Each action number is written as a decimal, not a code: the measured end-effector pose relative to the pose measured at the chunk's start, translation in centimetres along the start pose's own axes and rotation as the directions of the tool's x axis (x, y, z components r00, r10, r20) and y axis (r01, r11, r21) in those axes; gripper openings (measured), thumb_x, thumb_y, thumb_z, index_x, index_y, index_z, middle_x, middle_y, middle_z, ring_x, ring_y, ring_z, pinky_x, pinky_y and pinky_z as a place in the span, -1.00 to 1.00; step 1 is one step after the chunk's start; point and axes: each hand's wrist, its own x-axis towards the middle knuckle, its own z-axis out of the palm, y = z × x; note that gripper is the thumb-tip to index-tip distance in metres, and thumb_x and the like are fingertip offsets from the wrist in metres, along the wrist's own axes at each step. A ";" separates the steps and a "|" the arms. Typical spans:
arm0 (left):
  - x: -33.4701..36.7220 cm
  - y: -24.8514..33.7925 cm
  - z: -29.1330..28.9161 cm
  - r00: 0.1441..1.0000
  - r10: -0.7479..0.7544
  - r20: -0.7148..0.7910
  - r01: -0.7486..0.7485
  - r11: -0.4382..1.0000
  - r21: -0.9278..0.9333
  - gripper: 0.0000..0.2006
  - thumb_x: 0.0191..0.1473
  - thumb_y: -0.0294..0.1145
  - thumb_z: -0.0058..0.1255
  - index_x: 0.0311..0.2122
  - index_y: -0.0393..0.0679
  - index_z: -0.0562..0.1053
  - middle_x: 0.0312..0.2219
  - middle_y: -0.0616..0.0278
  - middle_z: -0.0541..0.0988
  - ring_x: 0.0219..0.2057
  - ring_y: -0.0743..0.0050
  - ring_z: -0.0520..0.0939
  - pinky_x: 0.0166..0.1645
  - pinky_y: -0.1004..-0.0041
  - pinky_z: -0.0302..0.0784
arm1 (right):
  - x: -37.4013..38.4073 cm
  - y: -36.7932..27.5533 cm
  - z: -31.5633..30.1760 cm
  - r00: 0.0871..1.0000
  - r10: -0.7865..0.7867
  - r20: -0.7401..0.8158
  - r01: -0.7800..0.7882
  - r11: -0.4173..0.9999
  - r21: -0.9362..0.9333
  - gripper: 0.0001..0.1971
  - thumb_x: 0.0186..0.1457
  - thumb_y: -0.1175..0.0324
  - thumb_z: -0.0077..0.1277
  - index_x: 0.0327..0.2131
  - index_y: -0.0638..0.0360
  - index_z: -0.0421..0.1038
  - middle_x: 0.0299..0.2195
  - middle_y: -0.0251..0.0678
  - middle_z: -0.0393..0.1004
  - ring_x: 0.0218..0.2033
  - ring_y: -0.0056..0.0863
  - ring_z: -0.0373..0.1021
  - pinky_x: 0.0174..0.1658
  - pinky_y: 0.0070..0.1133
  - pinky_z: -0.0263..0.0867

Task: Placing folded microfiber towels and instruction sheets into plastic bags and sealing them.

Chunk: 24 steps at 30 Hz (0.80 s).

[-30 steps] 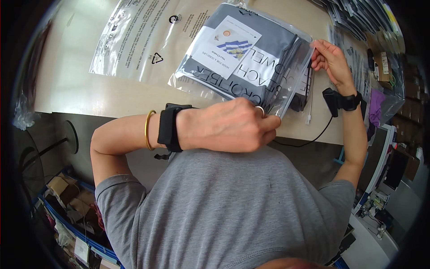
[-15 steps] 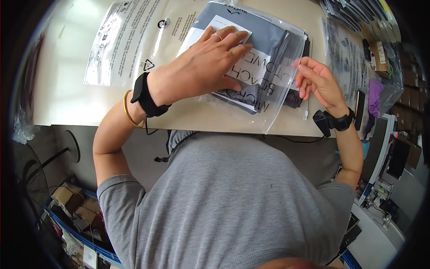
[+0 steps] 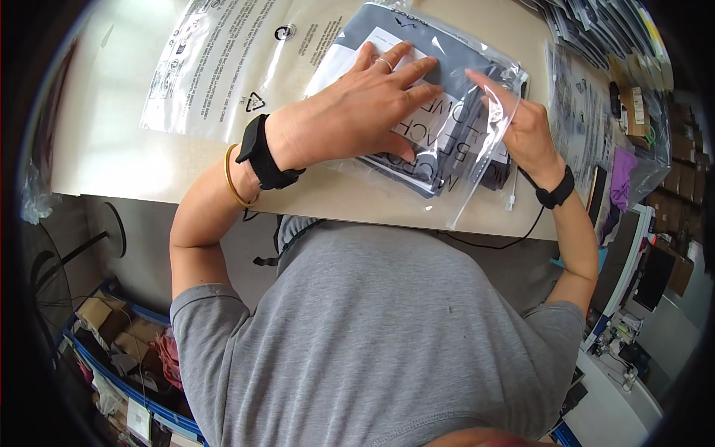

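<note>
Clear bag of folded grey fabric point(image 3: 449, 63) lies on the desk point(image 3: 112, 141). Left hand point(image 3: 350, 112) is spread flat on it; right hand point(image 3: 530, 134) is at the clear flap point(image 3: 494, 125), can't tell if pinching. Probably light, soft, slippery; grip the fabric, not just the flap.

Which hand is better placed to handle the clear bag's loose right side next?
Probably the right hand: it is at that side of the clear bag, while the left hand lies spread farther left across it.
</note>
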 end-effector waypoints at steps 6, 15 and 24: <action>-0.2 -0.3 0.1 1.000 -0.007 -0.003 0.007 1.000 -0.023 -0.25 -0.26 -0.12 0.31 0.11 -0.10 0.33 0.18 0.08 0.24 0.25 -0.06 0.12 0.23 -0.09 0.03 | 1.0 0.6 -0.6 0.995 -0.063 0.076 0.076 0.978 -0.193 -0.76 0.02 0.51 0.08 -0.18 0.24 0.47 -0.36 -0.24 0.57 -0.43 -0.26 0.52 -0.37 -0.55 0.42; -0.3 -0.5 0.0 0.999 -0.021 0.030 0.023 0.998 -0.056 -0.24 -0.26 -0.10 0.30 0.11 -0.09 0.33 0.20 0.10 0.20 0.26 -0.05 0.10 0.25 -0.10 0.02 | 1.1 1.5 -0.4 0.980 -0.162 0.112 0.183 0.957 -0.223 -0.80 -0.01 0.54 0.08 -0.24 0.23 0.48 -0.41 -0.20 0.55 -0.45 -0.28 0.52 -0.44 -0.54 0.38; 0.7 1.0 -1.4 0.989 -0.064 0.132 0.070 0.997 -0.035 -0.22 -0.24 -0.14 0.25 0.16 -0.09 0.28 0.22 0.11 0.16 0.28 0.12 0.09 0.30 0.05 0.01 | -0.6 2.7 -1.6 0.965 -0.230 0.127 0.252 0.947 -0.198 -0.69 -0.13 0.62 0.06 -0.21 0.26 0.47 -0.45 -0.19 0.51 -0.48 -0.24 0.45 -0.42 -0.51 0.37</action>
